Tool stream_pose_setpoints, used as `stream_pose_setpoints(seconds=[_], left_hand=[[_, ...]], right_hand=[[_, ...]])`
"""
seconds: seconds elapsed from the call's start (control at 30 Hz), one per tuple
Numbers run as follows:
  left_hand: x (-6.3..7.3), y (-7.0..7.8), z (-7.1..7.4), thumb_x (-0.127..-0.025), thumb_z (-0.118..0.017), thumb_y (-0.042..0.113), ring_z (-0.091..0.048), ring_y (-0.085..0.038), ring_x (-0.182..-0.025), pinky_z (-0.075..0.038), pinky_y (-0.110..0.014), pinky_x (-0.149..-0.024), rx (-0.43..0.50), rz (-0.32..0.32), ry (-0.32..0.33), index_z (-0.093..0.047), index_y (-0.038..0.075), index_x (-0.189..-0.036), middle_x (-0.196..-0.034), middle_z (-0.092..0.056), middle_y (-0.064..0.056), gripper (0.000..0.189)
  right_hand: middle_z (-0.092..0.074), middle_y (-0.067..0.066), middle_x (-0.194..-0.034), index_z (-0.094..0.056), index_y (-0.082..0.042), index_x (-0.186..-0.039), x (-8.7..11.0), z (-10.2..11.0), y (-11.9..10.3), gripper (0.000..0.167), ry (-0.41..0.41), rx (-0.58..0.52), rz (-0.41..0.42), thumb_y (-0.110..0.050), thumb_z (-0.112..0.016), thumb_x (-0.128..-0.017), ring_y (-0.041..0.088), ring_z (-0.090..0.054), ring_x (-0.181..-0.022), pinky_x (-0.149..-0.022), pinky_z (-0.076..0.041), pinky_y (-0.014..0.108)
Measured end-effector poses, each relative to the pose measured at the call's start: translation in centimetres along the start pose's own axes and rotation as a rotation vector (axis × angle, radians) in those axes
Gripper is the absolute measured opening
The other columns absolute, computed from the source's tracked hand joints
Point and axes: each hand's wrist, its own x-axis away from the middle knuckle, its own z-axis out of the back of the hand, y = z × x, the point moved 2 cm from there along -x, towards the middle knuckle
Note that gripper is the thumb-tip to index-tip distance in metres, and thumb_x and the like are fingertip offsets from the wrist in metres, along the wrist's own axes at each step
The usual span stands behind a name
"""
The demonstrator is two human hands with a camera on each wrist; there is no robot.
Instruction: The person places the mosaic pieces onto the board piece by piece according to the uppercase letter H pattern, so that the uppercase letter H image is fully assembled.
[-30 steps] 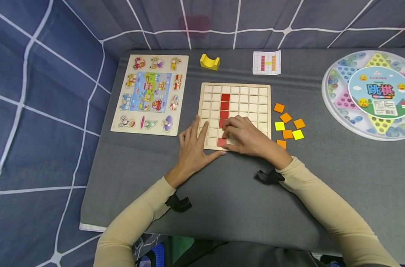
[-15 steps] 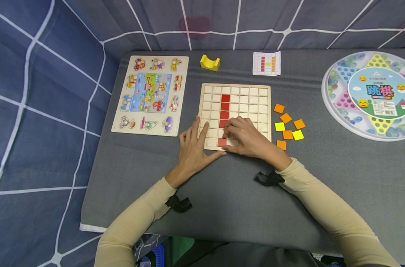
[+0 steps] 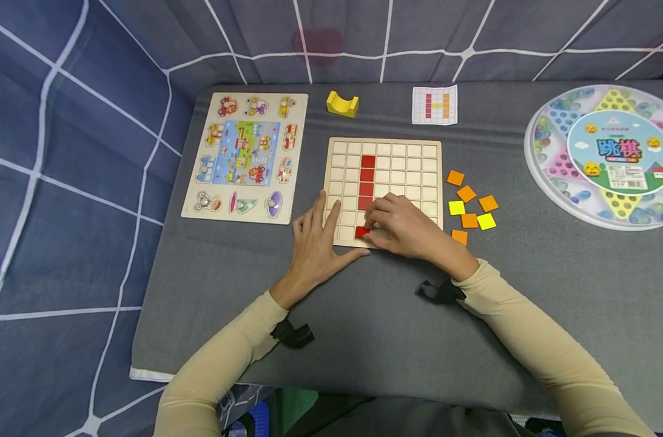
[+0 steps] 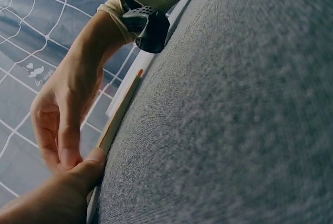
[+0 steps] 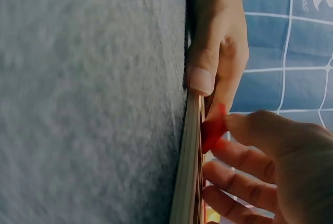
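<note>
A wooden grid board [image 3: 407,145] lies on the grey table, with several red square tiles [image 3: 366,175] set in one column. My right hand [image 3: 401,226] is over the board's lower middle and pinches another red tile [image 3: 361,232] between thumb and fingers, near the front row of the same column. In the right wrist view this red tile [image 5: 213,133] stands tilted against the board's surface. My left hand [image 3: 316,250] rests at the board's left side, fingers straight, its thumb [image 5: 201,79] along the front edge. The right fingers partly hide the column's lower cells.
Several orange tiles [image 3: 466,193] and two yellow tiles [image 3: 457,207] lie right of the board. Behind it are a yellow curved block [image 3: 342,105] and a pattern card [image 3: 434,105]. A picture puzzle board [image 3: 195,203] lies left; a round game box [image 3: 615,152] lies far right.
The red tile at the front row has gone from lying flat and pale to darker and tilted in my right fingers. My left hand stays put.
</note>
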Motion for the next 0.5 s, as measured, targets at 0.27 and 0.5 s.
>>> stream_pose_setpoints(seconds=[0.27,0.5], left_hand=[[0.0,0.0,-0.1,-0.069,-0.073,0.072,-0.036,-0.037,-0.137,-0.028,-0.052,-0.098,0.015,-0.006,0.009,-0.037,0.004,-0.15,-0.16,-0.022,-0.022,0.112],[0.0,0.0,0.0,-0.069,-0.073,0.072,-0.036,-0.037,-0.138,-0.027,-0.051,-0.098,0.011,-0.003,0.007,-0.037,0.005,-0.151,-0.16,-0.021,-0.022,0.112]], right_hand=[[-0.067,0.004,-0.092,-0.071,-0.007,-0.093,-0.3,0.0,0.9,0.006,0.038,-0.101,-0.058,-0.013,-0.068,-0.092,0.02,-0.057,-0.082,-0.079,-0.046,0.039],[-0.067,0.006,-0.092,-0.07,-0.004,-0.095,-0.6,-0.1,1.2,0.006,0.073,-0.111,-0.087,-0.006,-0.065,-0.093,0.02,-0.06,-0.085,-0.081,-0.048,0.038]])
